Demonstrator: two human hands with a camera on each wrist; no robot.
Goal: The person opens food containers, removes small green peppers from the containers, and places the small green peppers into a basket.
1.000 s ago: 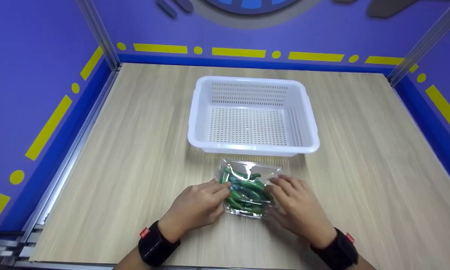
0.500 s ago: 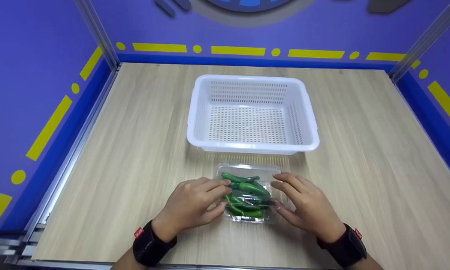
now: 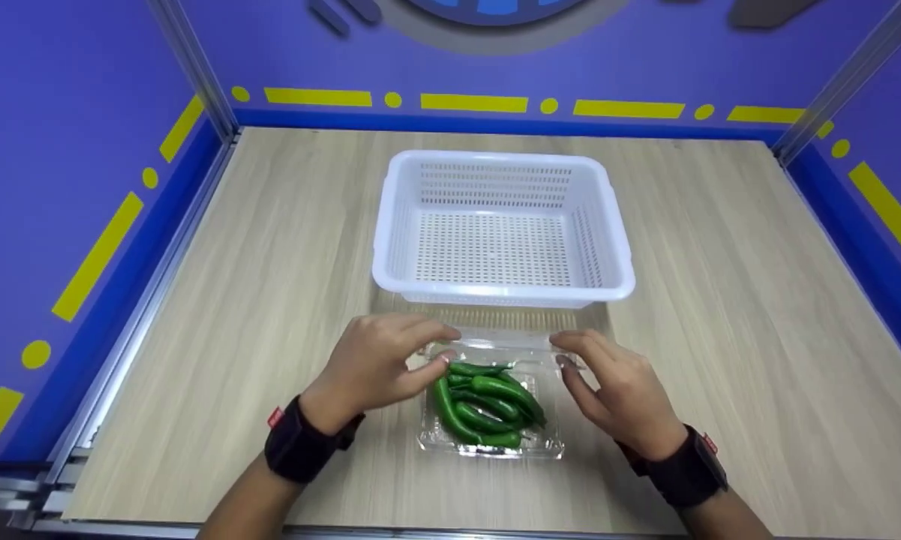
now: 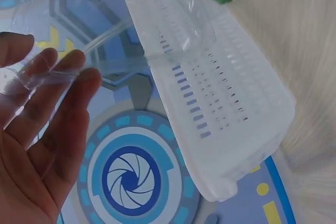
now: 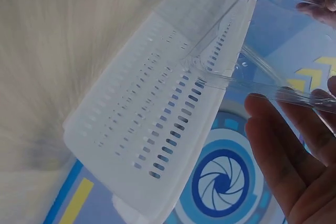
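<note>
A clear plastic clamshell box (image 3: 551,448) lies on the table with several long green chili peppers (image 3: 495,409) in its base. Its lid (image 3: 504,341) is raised at the far side. My left hand (image 3: 379,367) pinches the lid's left edge between thumb and fingers; in the left wrist view, the transparent lid (image 4: 121,51) spans from those fingertips. At the lid's right edge, my right hand (image 3: 623,390) holds it by thumb and fingers. In the right wrist view, the fingers of the right hand (image 5: 289,156) lie along the clear edge, with the thumb mostly out of frame.
A white perforated plastic basket (image 3: 503,291) stands just beyond the box, with nothing inside. Blue panels (image 3: 480,82) with yellow marks wall the wooden table (image 3: 270,300) at the back and sides. Metal posts (image 3: 195,67) rise at the far corners.
The lid, earlier down over the chili peppers, has swung up and away, uncovering them. Both hands have moved slightly farther from the body, to the lid's far part.
</note>
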